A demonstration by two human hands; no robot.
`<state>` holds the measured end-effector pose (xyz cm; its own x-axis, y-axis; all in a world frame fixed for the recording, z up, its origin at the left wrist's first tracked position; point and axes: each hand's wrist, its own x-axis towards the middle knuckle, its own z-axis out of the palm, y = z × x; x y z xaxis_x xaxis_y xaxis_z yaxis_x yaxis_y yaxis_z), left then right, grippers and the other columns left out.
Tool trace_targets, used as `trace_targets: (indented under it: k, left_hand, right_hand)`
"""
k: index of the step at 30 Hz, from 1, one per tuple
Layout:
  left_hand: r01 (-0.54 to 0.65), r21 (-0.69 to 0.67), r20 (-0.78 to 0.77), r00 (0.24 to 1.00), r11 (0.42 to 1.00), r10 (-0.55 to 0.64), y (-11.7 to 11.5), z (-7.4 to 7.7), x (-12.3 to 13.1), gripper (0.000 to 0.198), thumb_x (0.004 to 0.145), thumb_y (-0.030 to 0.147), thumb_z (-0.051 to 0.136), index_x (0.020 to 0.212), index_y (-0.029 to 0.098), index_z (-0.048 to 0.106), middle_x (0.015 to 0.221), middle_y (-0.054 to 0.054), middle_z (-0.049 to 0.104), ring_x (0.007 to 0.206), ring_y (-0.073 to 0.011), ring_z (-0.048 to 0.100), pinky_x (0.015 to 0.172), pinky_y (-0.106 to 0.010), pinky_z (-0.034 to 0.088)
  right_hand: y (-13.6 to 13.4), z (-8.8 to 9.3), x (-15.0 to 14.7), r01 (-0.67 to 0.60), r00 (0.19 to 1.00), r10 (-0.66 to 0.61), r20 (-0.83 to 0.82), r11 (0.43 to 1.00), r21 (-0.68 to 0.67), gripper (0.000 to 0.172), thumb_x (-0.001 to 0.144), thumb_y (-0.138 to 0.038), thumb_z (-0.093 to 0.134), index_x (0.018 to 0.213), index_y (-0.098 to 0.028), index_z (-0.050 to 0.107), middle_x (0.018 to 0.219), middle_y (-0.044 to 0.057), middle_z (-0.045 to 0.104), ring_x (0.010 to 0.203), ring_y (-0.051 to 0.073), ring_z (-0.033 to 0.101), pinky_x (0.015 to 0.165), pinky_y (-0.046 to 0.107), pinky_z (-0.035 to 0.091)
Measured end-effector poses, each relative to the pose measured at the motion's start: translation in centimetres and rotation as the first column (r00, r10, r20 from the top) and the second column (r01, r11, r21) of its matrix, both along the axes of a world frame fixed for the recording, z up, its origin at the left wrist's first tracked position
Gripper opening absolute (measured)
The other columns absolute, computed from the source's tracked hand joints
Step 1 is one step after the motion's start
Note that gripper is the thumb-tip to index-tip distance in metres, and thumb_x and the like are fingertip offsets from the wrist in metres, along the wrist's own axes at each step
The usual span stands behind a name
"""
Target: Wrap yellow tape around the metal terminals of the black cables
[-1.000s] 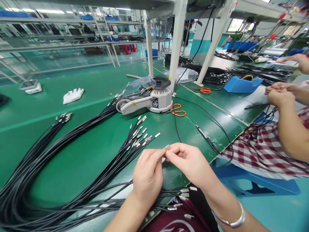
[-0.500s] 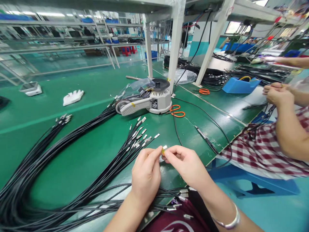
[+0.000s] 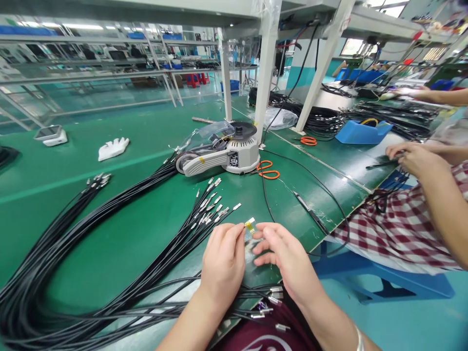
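Between thumb and fingers, my left hand pinches a cable's metal connector, with a strip of yellow tape on it. The cable behind the connector is hidden by that hand. My right hand is just right of the tape, its fingers apart and holding nothing; whether a fingertip touches the tape I cannot tell. Black cables with silver connector ends lie in a bundle to the left, and more connector ends hang over the table edge beneath my hands.
A round tape dispenser stands mid-table, orange-handled scissors beside it. Right of them lies a utility knife. A white glove rests at the left. A co-worker in a checked garment sits at the right by a blue tape holder.
My right hand has let go of the tape and drawn back to the right with its fingers spread. My left hand stays nearly in place. The co-worker's hands have moved lower.
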<state>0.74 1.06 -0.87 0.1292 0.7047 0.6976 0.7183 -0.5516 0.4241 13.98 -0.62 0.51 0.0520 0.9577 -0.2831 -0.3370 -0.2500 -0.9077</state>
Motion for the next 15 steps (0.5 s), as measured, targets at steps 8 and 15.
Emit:
trace_targets:
  k: [8, 15]
  left_hand:
    - [0.003, -0.034, 0.025, 1.0, 0.999, -0.002, -0.2, 0.1, -0.2, 0.013, 0.086, 0.013, 0.054, 0.096, 0.017, 0.061, 0.084, -0.004, 0.061, 0.076, -0.0132, 0.061, 0.067, -0.025, 0.052]
    - [0.053, -0.204, 0.143, 0.989, 0.978, -0.023, -0.5, 1.1, -0.1, 0.008, 0.086, 0.014, 0.053, 0.084, 0.017, 0.06, 0.077, -0.002, 0.06, 0.07, -0.012, 0.058, 0.063, -0.023, 0.048]
  right_hand:
    - [1.0, 0.0, -1.1, -0.038, 0.997, 0.036, 0.069, 0.999, 0.028, 0.033, 0.071, -0.046, 0.071, 0.076, -0.016, 0.06, 0.062, -0.003, 0.055, 0.056, 0.011, 0.055, 0.055, 0.024, 0.052]
    - [0.4, 0.0, -0.9, -0.04, 0.969, -0.001, 0.246, 0.987, 0.159, 0.022, 0.079, -0.038, 0.063, 0.079, -0.016, 0.061, 0.068, 0.0, 0.06, 0.063, 0.013, 0.057, 0.064, 0.027, 0.049]
